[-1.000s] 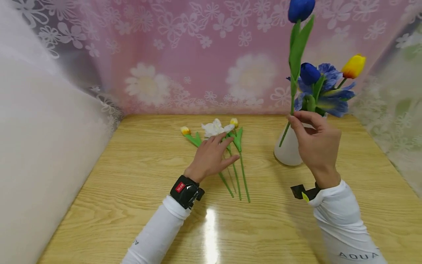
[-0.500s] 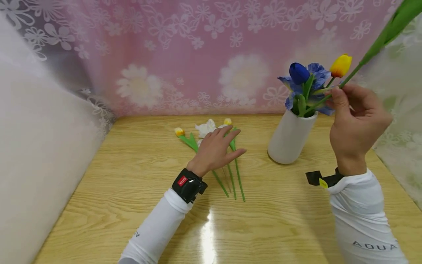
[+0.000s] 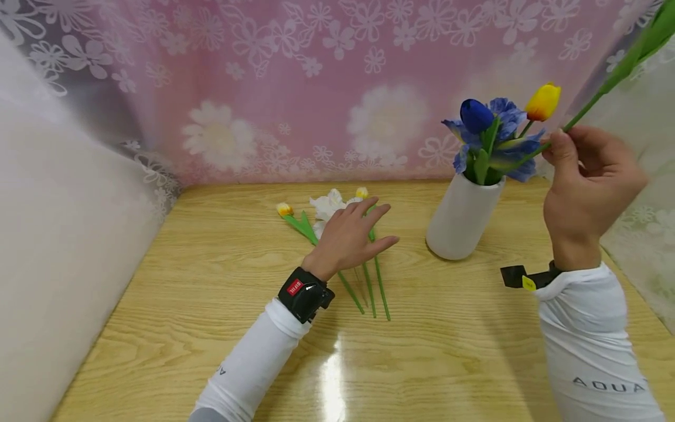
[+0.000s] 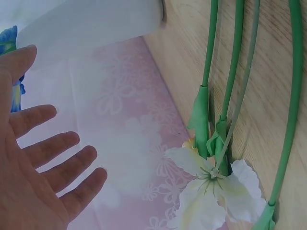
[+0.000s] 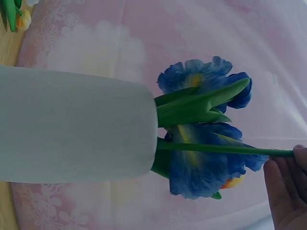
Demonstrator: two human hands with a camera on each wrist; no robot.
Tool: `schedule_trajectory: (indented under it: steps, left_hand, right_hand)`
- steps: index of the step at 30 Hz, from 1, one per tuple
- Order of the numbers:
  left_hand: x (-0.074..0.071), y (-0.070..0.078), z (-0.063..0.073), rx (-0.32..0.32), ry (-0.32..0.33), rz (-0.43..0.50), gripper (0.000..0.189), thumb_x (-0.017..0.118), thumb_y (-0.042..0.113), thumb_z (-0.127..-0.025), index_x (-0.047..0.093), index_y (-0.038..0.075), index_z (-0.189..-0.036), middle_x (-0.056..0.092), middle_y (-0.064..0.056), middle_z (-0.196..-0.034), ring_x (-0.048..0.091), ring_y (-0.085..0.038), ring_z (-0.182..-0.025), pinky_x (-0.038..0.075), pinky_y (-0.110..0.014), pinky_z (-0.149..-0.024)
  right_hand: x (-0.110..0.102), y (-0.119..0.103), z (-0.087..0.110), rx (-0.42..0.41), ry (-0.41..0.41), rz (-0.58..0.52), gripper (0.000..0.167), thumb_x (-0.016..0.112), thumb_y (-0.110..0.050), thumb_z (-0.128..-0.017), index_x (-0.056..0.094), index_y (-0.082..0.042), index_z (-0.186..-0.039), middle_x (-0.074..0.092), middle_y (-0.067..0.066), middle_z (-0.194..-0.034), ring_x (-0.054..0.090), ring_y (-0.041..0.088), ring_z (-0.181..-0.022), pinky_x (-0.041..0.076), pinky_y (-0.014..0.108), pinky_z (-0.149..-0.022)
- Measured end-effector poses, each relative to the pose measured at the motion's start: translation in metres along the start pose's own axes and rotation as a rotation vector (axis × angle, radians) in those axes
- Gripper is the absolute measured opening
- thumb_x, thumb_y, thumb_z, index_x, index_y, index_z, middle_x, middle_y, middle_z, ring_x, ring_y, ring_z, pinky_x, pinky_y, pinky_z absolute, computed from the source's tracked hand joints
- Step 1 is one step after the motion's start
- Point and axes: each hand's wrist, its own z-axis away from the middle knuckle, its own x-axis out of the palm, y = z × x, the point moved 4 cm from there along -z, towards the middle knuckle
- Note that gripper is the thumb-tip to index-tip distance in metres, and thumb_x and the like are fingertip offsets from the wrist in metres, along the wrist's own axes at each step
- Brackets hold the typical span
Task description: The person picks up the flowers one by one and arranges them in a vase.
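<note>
A pink backdrop cloth printed with white flowers [image 3: 295, 99] is filling the far side of my remote view and meeting the back edge of a yellowish wood-grain tabletop [image 3: 190, 275]. Paler cloth is bordering the table at left and right. Toward the right, forward of the back edge, a smooth white cylindrical vase [image 3: 463, 223] is standing, with a strip of wood running between it and the flowers lying mid-table. More wood is stretching nearer to me and off to the left.

I am watching the person's right hand [image 3: 596, 181], just right of the vase's rim, pinching a slender green flower stem [image 3: 581, 110] between thumb and fingers. The stem is slanting down into the vase's mouth, its lower end hidden; its leaf is running out of the head view at upper right. The left hand [image 3: 348, 237] is hanging over the lying flowers, fingers spread loosely; the left wrist view is showing a gap between fingertips and petals.

Ruffled blue irises with yellow streaks [image 5: 199, 175] are crowding the vase's rim, beside a blue tulip [image 3: 477, 115] and an orange-based yellow tulip [image 3: 543, 102]. Under the left hand, a wide-petalled white flower [image 3: 326, 205] is lying between two small yellow-and-white tulips [image 3: 285, 210].
</note>
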Motion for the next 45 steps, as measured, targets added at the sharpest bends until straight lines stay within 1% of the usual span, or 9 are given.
schedule_trajectory:
  steps: [5,12,16,20,28,32,38,42,45]
  left_hand:
    - [0.001,0.002,-0.003,0.013,0.007,0.000,0.064,0.051,0.057,-0.093,0.044,0.020,-0.144,0.039,-0.008,-0.147,0.043,-0.028,-0.128,0.038,-0.044,-0.100]
    - [0.003,0.004,-0.008,0.032,0.025,-0.003,0.063,0.051,0.057,-0.093,0.045,0.020,-0.144,0.039,-0.008,-0.146,0.043,-0.028,-0.128,0.039,-0.044,-0.099]
    - [0.003,0.006,-0.010,0.043,0.039,0.002,0.064,0.052,0.057,-0.093,0.044,0.020,-0.144,0.040,-0.008,-0.146,0.044,-0.028,-0.127,0.039,-0.044,-0.098]
    - [0.004,0.008,-0.009,0.045,0.042,0.010,0.064,0.052,0.057,-0.093,0.044,0.020,-0.144,0.040,-0.008,-0.146,0.043,-0.028,-0.127,0.039,-0.045,-0.099]
    - [0.010,0.006,-0.007,0.031,0.023,0.014,0.063,0.051,0.057,-0.093,0.046,0.020,-0.143,0.040,-0.008,-0.146,0.041,-0.028,-0.129,0.039,-0.046,-0.099]
    - [0.013,0.005,-0.005,0.026,0.021,0.003,0.062,0.051,0.057,-0.093,0.047,0.020,-0.143,0.041,-0.008,-0.145,0.042,-0.029,-0.129,0.040,-0.045,-0.098]
    - [0.016,0.003,-0.002,0.021,0.017,0.003,0.062,0.051,0.057,-0.093,0.048,0.019,-0.141,0.043,-0.009,-0.144,0.042,-0.029,-0.130,0.040,-0.045,-0.099]
    - [0.020,0.000,0.001,0.009,0.007,0.019,0.062,0.051,0.057,-0.093,0.048,0.019,-0.141,0.042,-0.009,-0.145,0.042,-0.028,-0.129,0.039,-0.045,-0.100]
    - [0.022,-0.002,0.003,0.004,0.001,0.029,0.062,0.051,0.058,-0.093,0.048,0.019,-0.141,0.041,-0.008,-0.145,0.043,-0.028,-0.128,0.039,-0.045,-0.100]
  right_hand:
    - [0.001,0.009,0.002,0.038,-0.024,0.034,0.014,0.076,-0.014,-0.083,0.076,-0.002,-0.091,0.070,0.008,-0.084,0.065,0.008,-0.069,0.050,0.015,-0.069]
    - [0.001,0.016,0.004,0.025,-0.069,0.096,0.017,0.074,-0.017,-0.084,0.076,-0.001,-0.091,0.071,0.008,-0.085,0.066,0.008,-0.071,0.051,0.016,-0.069]
    - [0.001,0.021,0.008,0.111,-0.074,0.103,0.017,0.076,-0.015,-0.082,0.077,-0.002,-0.093,0.072,0.010,-0.088,0.067,0.009,-0.073,0.050,0.016,-0.070]
    - [0.003,0.023,0.013,0.099,-0.116,0.182,0.019,0.076,-0.016,-0.083,0.077,-0.004,-0.097,0.072,0.009,-0.093,0.067,0.005,-0.078,0.051,0.016,-0.073]
    - [0.005,0.025,0.021,0.066,-0.183,0.280,0.019,0.074,-0.014,-0.085,0.076,0.000,-0.097,0.072,0.005,-0.089,0.063,-0.006,-0.072,0.049,0.011,-0.070]
    - [0.003,0.029,0.023,0.036,-0.242,0.330,0.021,0.072,-0.016,-0.087,0.076,0.002,-0.097,0.070,-0.004,-0.082,0.060,-0.007,-0.068,0.047,0.010,-0.068]
    - [-0.003,0.039,0.028,0.113,-0.298,0.360,0.025,0.073,-0.023,-0.086,0.076,-0.001,-0.096,0.060,-0.023,-0.073,0.060,-0.005,-0.062,0.045,0.012,-0.061]
    - [-0.003,0.043,0.035,0.137,-0.344,0.354,0.027,0.073,-0.026,-0.086,0.076,-0.002,-0.098,0.061,-0.025,-0.073,0.061,-0.004,-0.063,0.046,0.012,-0.061]
    - [-0.001,0.044,0.041,0.114,-0.371,0.306,0.025,0.073,-0.023,-0.086,0.076,0.000,-0.095,0.063,-0.021,-0.074,0.062,-0.001,-0.063,0.047,0.013,-0.061]
